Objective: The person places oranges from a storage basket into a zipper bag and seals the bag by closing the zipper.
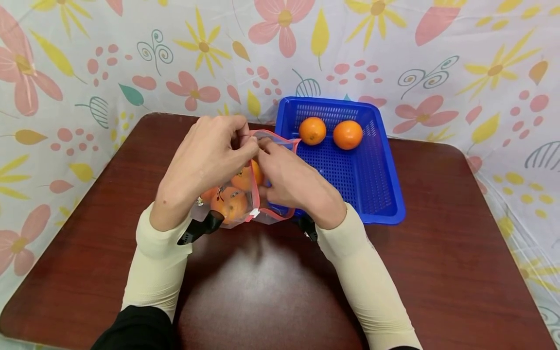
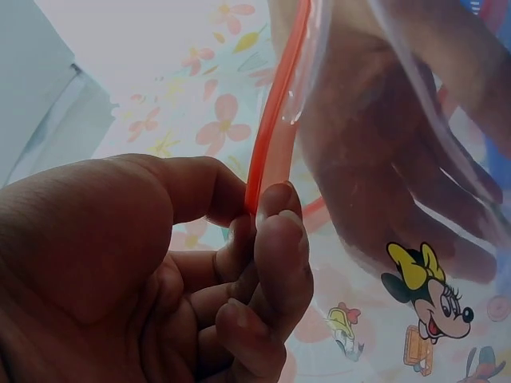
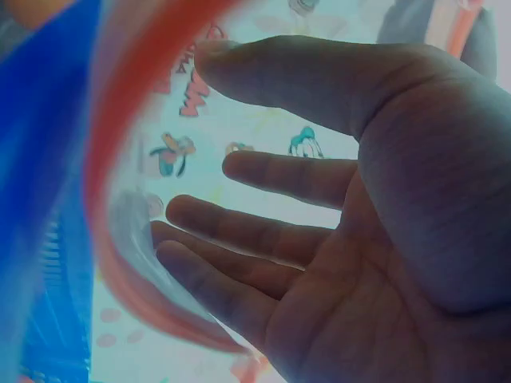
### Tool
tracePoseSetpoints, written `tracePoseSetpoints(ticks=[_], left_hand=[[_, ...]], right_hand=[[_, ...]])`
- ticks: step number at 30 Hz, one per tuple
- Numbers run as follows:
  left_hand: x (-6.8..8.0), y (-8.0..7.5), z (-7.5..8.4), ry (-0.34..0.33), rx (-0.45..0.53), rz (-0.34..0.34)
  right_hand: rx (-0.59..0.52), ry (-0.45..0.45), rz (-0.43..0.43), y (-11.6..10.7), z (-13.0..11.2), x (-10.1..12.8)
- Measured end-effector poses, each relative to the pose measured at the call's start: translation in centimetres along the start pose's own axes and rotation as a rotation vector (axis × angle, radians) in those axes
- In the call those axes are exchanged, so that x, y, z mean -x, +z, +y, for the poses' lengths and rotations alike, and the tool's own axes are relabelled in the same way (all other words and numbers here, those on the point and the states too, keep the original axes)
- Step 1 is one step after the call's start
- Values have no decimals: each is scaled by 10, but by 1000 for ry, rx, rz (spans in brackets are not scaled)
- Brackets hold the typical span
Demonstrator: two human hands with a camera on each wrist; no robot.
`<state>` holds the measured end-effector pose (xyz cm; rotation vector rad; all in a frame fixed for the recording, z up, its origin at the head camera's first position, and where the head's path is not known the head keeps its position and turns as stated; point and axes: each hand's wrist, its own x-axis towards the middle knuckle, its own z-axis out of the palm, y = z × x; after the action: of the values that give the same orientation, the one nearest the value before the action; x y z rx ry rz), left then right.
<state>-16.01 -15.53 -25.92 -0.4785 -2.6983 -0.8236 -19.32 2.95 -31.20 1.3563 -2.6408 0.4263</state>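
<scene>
A clear zip pouch (image 1: 238,222) with red edging and cartoon prints stands on the table, several oranges (image 1: 229,204) showing through its side. My left hand (image 1: 205,158) pinches the pouch's red edge (image 2: 267,136) between thumb and fingers at the top. Inside the pouch's mouth is my right hand (image 1: 295,180); in the right wrist view its fingers (image 3: 255,231) are spread and nearly straight, with nothing held in the palm. A white zip slider (image 1: 254,213) sits at the near end of the opening. A cartoon mouse print (image 2: 431,299) shows on the pouch in the left wrist view.
A blue plastic basket (image 1: 387,170) stands right behind the pouch, with two oranges at its far end, one on the left (image 1: 312,131) and one on the right (image 1: 347,134). A flower-patterned sheet (image 1: 280,58) hangs behind the brown table (image 1: 459,253).
</scene>
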Motion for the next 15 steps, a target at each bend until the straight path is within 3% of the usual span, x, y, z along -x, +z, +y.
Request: tracePoseSetpoints(ticks=[15], left_hand=[[0,1,0,-5,1,-9]], right_hand=[[-22,-15,69,-16,1,14]])
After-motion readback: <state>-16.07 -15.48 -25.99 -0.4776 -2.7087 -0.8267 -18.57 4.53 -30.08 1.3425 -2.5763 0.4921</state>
